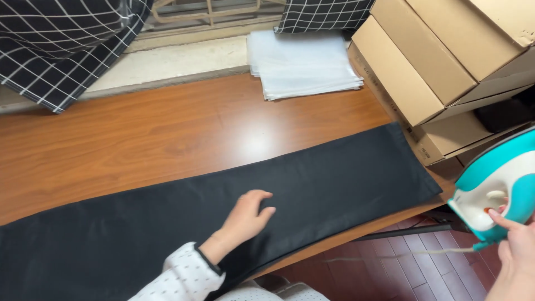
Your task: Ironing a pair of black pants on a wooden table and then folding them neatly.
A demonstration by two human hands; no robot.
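I am seeing the left hand [248, 214] lying flat, fingers spread, on the black cloth [312, 189] stretching across the wooden table [139, 134]. At four o'clock the right hand [515, 251] is gripping a teal and white iron [496, 192], clear of the table edge. White folded sheets [304, 64] are lying at twelve o'clock, cardboard boxes [440, 61] at two.
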